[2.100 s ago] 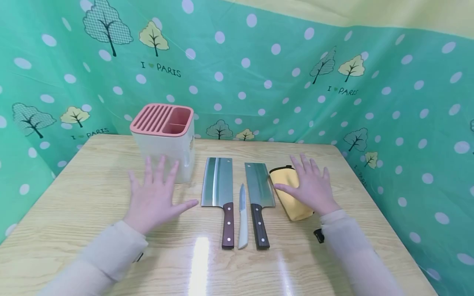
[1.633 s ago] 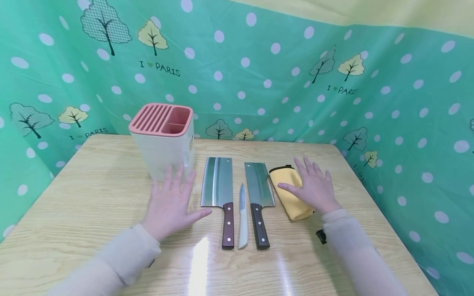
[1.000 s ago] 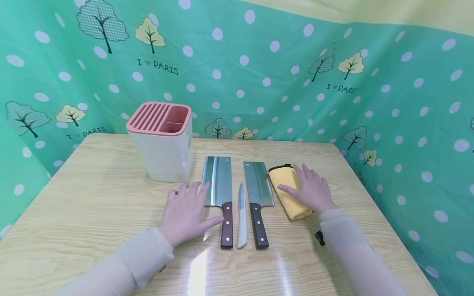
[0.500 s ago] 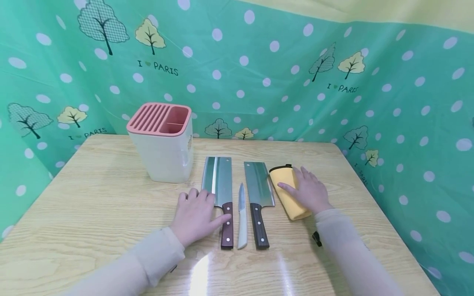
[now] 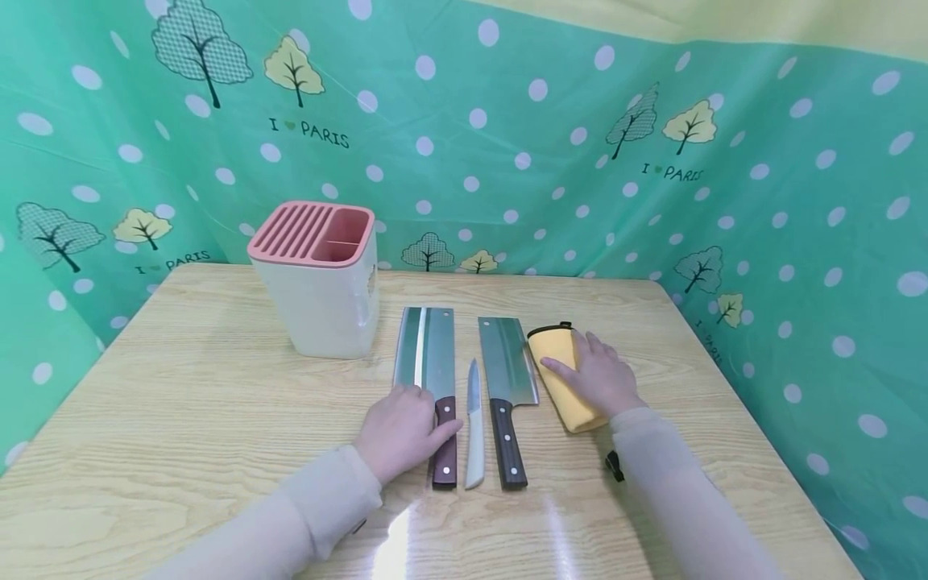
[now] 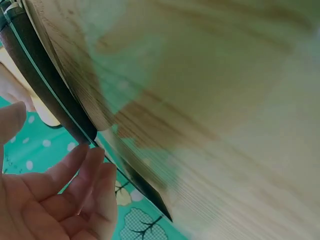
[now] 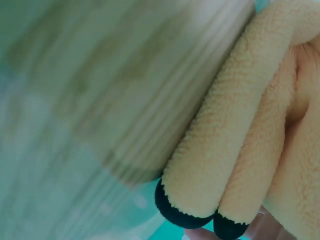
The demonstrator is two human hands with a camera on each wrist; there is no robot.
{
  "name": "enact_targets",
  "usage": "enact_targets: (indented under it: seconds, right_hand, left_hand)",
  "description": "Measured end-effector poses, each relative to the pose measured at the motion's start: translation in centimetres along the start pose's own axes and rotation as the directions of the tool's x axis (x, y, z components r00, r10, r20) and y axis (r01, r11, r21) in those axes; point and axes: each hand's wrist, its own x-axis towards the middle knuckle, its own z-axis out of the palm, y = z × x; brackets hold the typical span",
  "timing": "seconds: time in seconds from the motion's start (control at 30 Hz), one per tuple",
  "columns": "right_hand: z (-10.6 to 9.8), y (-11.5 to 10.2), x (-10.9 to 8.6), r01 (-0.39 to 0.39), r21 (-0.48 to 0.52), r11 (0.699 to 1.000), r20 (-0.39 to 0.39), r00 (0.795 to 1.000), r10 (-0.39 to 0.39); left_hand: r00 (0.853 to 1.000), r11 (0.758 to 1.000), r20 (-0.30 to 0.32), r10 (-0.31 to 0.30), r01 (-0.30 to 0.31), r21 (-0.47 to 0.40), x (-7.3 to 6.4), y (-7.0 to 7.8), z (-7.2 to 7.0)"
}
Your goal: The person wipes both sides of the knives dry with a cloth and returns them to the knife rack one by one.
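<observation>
In the head view, my left hand [image 5: 397, 427] lies over the neck of a cleaver [image 5: 428, 346] with a reddish-brown riveted handle, its thumb reaching across that handle. The left wrist view has the fingertips [image 6: 92, 152] at the handle's blade end and the thumb apart from it. My right hand [image 5: 602, 374] rests on a folded yellow towel [image 5: 554, 362] with black edging, thumb spread from the fingers. Fluffy folds of the towel fill much of the right wrist view, partly hiding the fingers [image 7: 265, 230]. Between the hands lie a white-handled paring knife [image 5: 474, 451] and a dark-handled cleaver [image 5: 503, 354].
A white knife holder [image 5: 322, 314] with a slotted pink top stands at the back left of the wooden table [image 5: 181, 403]. Behind the table hangs a green dotted curtain [image 5: 493, 201]. Both cleavers lie with blades pointing away from me.
My left hand has moved right and down from in front of the knife holder to the brown-handled cleaver, its fingers drawing in. My right hand has lowered onto the towel.
</observation>
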Motion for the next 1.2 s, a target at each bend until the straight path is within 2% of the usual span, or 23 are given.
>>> enact_targets:
  seconds: [0.13, 0.3, 0.47, 0.67, 0.87, 1.07, 1.2]
  right_hand:
    - [0.1, 0.0, 0.1, -0.014, 0.010, 1.000, 0.005, 1.000, 0.014]
    - [0.2, -0.2, 0.3, -0.076, 0.047, 0.996, 0.050, 0.996, 0.073]
    - [0.4, -0.3, 0.3, -0.137, 0.073, 0.988, 0.094, 0.987, 0.130]
    - [0.5, -0.4, 0.4, -0.146, 0.094, 0.985, 0.141, 0.981, 0.132]
    - [0.5, -0.4, 0.6, -0.188, 0.155, 0.970, 0.218, 0.964, 0.153]
    - [0.6, 0.0, 0.8, -0.183, 0.174, 0.968, 0.221, 0.965, 0.143]
    - [0.5, 0.0, 0.8, -0.161, 0.198, 0.967, 0.228, 0.967, 0.114]
  left_hand:
    - [0.999, 0.998, 0.024, -0.026, 0.027, -0.048, 0.2, 0.2, 0.1]
    - [0.997, 0.998, 0.060, -0.048, 0.050, -0.041, 0.3, 0.6, 0.1]
    - [0.994, 0.998, 0.099, -0.046, 0.049, -0.026, 0.4, 0.9, 0.3]
    - [0.990, 0.998, 0.126, -0.065, 0.066, -0.008, 0.9, 1.1, 0.4]
    - [0.979, 0.995, 0.181, -0.097, 0.095, 0.018, 1.4, 1.3, 0.2]
    - [0.961, 0.992, 0.246, -0.125, 0.118, 0.042, 1.4, 1.2, 0.1]
    - [0.953, 0.989, 0.267, -0.142, 0.145, 0.008, 1.3, 0.9, -0.2]
